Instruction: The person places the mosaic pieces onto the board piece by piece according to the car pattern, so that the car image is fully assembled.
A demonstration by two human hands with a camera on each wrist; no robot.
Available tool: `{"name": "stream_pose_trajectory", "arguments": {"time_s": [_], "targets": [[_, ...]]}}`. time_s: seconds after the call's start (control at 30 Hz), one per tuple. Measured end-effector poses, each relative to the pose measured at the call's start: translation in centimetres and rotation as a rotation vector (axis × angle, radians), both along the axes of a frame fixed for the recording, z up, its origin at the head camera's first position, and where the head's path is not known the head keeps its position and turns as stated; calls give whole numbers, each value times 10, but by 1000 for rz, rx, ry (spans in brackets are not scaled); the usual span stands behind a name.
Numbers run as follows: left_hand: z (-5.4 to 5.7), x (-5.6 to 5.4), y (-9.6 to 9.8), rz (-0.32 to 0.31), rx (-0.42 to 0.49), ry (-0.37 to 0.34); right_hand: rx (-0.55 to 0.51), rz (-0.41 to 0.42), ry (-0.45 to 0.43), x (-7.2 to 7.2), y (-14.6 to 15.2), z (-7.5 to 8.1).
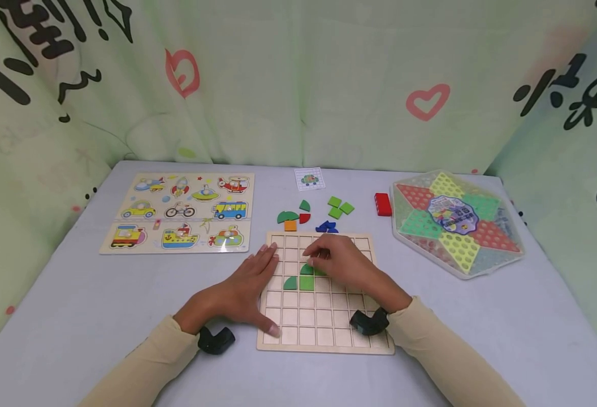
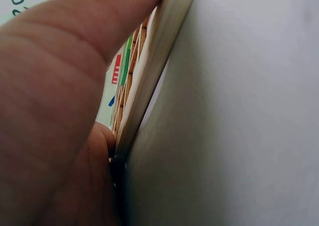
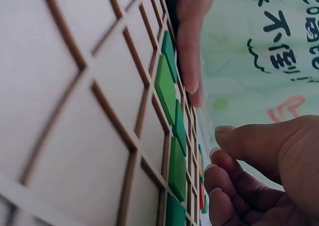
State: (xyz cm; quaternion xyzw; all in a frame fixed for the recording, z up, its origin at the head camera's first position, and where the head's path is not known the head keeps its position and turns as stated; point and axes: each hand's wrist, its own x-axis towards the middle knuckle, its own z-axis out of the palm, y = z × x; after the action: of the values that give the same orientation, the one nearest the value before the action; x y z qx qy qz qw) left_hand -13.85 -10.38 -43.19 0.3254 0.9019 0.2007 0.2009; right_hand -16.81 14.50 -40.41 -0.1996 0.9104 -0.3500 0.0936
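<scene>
A wooden grid board [image 1: 298, 319] lies on the table. My left hand [image 1: 242, 288] rests along its left side, fingers spread over the upper edge and thumb at the lower left. Above the board's upper middle, my right hand [image 1: 346, 260] is loosely curled, thumb and index tips slightly apart with nothing visible between them. Below its fingertips sit a dark green quarter-round piece [image 1: 306, 269], a light green square [image 1: 306, 282] and another quarter-round piece [image 1: 290, 282]. The right wrist view also shows a second light green square [image 3: 177, 171] and a dark green piece [image 3: 175, 211].
Beyond the board lie loose green squares [image 1: 335, 212], blue pieces [image 1: 327, 227], an orange square [image 1: 290, 226], a red quarter-round [image 1: 305, 218] and dark green pieces. A pattern card [image 1: 310, 179] lies farther back. A vehicle puzzle [image 1: 176, 226] is left; a red block [image 1: 382, 204] and hexagonal game box [image 1: 456, 223] are right.
</scene>
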Motion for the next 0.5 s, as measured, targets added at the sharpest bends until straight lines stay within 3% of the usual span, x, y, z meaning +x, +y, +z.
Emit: {"name": "stream_pose_trajectory", "arguments": {"time_s": [0.23, 0.5], "targets": [[0, 0, 0, -3, 7, 0, -58, -42, 36, -16, 1, -3], [0, 0, 1, 6, 5, -3, -56, -142, 9, -35, -8, -8]]}}
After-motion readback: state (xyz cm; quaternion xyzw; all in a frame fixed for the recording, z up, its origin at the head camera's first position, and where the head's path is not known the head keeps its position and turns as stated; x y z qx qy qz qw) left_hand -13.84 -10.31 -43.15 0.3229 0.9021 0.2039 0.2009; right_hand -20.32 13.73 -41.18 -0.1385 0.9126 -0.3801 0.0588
